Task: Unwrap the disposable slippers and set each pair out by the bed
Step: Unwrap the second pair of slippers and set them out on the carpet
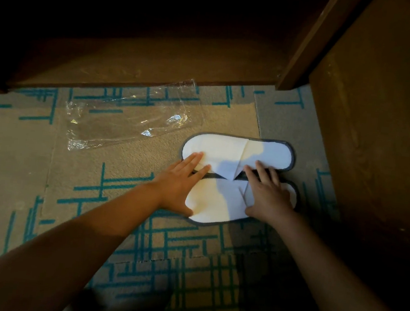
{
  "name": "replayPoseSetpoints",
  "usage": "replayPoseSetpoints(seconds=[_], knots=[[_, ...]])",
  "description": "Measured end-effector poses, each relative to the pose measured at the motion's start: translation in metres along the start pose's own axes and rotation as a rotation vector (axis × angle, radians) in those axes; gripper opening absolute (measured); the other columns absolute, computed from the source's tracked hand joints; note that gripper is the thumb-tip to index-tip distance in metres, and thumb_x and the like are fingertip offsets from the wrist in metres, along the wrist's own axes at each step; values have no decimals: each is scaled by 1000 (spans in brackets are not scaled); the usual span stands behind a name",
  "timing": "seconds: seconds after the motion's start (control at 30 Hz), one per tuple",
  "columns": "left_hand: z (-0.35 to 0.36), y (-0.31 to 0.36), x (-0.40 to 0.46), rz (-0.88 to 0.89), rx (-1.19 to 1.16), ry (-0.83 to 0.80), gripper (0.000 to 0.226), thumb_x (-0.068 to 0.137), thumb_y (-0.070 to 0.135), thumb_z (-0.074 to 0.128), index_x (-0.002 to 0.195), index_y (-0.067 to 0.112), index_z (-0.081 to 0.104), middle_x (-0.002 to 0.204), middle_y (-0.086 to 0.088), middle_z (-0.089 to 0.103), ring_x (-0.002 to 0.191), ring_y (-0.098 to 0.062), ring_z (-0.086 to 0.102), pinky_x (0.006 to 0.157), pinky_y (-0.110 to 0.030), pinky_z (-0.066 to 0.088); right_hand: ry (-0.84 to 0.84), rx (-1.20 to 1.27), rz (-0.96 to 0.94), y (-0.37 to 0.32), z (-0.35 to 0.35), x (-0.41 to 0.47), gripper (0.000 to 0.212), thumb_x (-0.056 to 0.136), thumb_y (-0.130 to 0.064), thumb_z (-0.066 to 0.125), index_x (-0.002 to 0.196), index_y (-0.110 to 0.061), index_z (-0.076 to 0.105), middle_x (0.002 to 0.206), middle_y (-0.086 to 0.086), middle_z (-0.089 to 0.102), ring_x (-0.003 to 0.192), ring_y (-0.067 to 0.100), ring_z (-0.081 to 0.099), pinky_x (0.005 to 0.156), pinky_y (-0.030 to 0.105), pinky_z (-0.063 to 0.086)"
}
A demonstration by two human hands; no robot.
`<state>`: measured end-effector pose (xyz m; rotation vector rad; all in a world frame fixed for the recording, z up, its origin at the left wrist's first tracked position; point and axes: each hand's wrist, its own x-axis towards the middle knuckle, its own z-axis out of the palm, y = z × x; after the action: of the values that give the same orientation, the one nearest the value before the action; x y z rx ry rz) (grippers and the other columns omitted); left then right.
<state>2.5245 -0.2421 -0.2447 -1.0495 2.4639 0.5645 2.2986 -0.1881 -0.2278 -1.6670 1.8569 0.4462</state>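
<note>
Two white disposable slippers with grey edging lie flat side by side on the carpet, the far slipper (227,150) above the near slipper (215,202). My left hand (177,185) rests flat with fingers spread across the left ends of both. My right hand (267,193) lies flat on the right part of the near slipper, fingertips touching the far one. The empty clear plastic wrapper (126,118) lies crumpled on the carpet to the left of the slippers.
A dark wooden bed frame (146,59) runs across the top, with a wooden post (306,44) and a wooden panel (381,124) at the right. The carpet (19,159) is beige with teal line patterns.
</note>
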Motion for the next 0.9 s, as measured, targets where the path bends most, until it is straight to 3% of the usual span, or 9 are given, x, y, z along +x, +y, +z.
replayPoseSetpoints(seconds=[0.9], knots=[[-14, 16, 41, 46, -75, 33, 114, 68, 53, 67, 146, 19, -9, 154, -13, -24, 144, -27, -14, 119, -42, 7, 18, 13, 14, 44, -22, 23, 101, 75, -29, 69, 148, -34, -2, 158, -8, -15, 146, 24, -11, 109, 59, 24]])
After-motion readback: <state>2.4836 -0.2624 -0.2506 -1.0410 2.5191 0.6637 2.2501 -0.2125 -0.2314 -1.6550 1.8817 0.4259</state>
